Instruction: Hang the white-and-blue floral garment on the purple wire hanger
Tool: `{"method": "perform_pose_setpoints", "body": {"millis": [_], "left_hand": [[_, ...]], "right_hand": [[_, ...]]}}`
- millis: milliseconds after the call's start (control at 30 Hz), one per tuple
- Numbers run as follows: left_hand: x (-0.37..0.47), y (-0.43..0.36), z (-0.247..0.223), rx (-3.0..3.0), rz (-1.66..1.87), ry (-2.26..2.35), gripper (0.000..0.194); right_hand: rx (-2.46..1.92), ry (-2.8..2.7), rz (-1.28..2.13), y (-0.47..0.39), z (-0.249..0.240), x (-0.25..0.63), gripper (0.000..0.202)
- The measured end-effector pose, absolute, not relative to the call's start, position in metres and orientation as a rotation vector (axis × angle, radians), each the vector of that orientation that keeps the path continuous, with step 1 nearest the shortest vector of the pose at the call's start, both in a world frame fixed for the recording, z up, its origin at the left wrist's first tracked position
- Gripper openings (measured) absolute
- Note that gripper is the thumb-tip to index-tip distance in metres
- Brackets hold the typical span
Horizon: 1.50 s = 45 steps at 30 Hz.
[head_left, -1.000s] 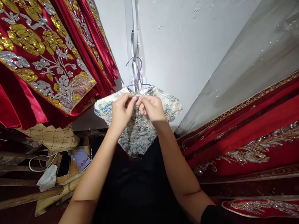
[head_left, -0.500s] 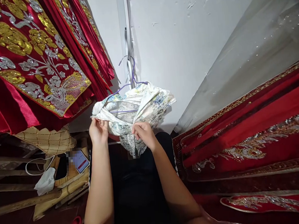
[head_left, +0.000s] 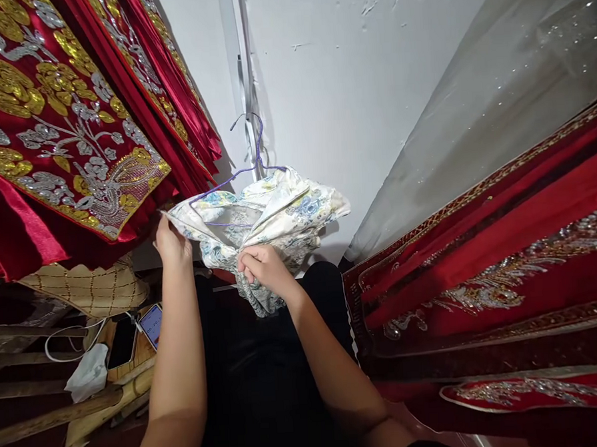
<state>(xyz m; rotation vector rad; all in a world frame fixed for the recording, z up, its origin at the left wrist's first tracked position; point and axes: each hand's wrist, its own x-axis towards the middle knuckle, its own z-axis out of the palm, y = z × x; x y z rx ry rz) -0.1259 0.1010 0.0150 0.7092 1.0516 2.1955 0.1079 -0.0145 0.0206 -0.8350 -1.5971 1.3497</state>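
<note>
A white garment with a blue, yellow and green floral print (head_left: 302,210) hangs on a thin purple hanger (head_left: 260,142) in front of me. My left hand (head_left: 173,242) grips the garment's left shoulder edge and holds it stretched out to the side. Closed on the front of the neckline is my right hand (head_left: 261,265), with the cloth gathered between thumb and fingers. The hanger's lower bar shows through the open neck. The garment's lower part bunches down over my dark-clothed lap.
Red garments with gold and silver sequins (head_left: 73,122) hang at the left. Red beaded fabric (head_left: 481,267) and a sheer sparkly cloth (head_left: 492,106) are at the right. On a wooden stool (head_left: 136,373) lie phones (head_left: 152,324), a white cable and a crumpled tissue (head_left: 87,371).
My left hand has moved left and up, pulling the garment's shoulder outward. My right hand has shifted a little left with the neckline. The cloth is spread wider.
</note>
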Motion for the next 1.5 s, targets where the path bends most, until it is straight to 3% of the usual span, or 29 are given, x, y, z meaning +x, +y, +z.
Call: {"method": "perform_pose_setpoints", "body": {"millis": [300, 400, 600, 767, 900, 1067, 1167, 1300, 1400, 1500], "left_hand": [[-0.044, 0.046, -0.052, 0.421, 1.718, 1.038, 0.018], [-0.022, 0.033, -0.039, 0.489, 1.71, 0.877, 0.021], [0.024, -0.002, 0.008, 0.915, 1.627, 0.761, 0.023], [0.047, -0.018, 0.013, 1.378, 1.522, 0.988, 0.023], [0.03, -0.014, 0.009, 1.587, 1.496, 1.025, 0.03], [0.003, -0.029, -0.012, 1.644, 0.895, 0.832, 0.063], [0.001, -0.041, -0.024, 1.788, 0.742, 0.84, 0.046], [0.008, -0.039, -0.028, 1.926, 0.989, 0.879, 0.061], [0.004, -0.028, -0.025, 1.954, 0.895, 0.857, 0.037], [-0.013, -0.013, -0.013, 1.869, 0.913, 0.945, 0.039]], "right_hand": [[-1.104, -1.544, 1.564, -0.002, -0.011, 0.139, 0.027], [-1.341, -1.707, 1.564, 0.003, -0.013, 0.166, 0.031], [-1.347, -1.476, 1.031, 0.01, -0.004, 0.182, 0.04], [-1.093, -1.293, 1.468, 0.003, 0.0, 0.174, 0.059], [-0.894, -1.447, 1.701, -0.008, 0.013, 0.182, 0.041], [-0.628, -1.646, 1.573, -0.005, 0.036, 0.199, 0.013], [-0.659, -1.474, 1.531, -0.002, 0.059, 0.205, 0.019], [-0.639, -1.631, 1.609, -0.003, 0.104, 0.206, 0.031], [-0.696, -1.89, 1.564, 0.0, 0.131, 0.212, 0.032], [-0.879, -2.144, 1.319, 0.011, 0.135, 0.223, 0.051]]}}
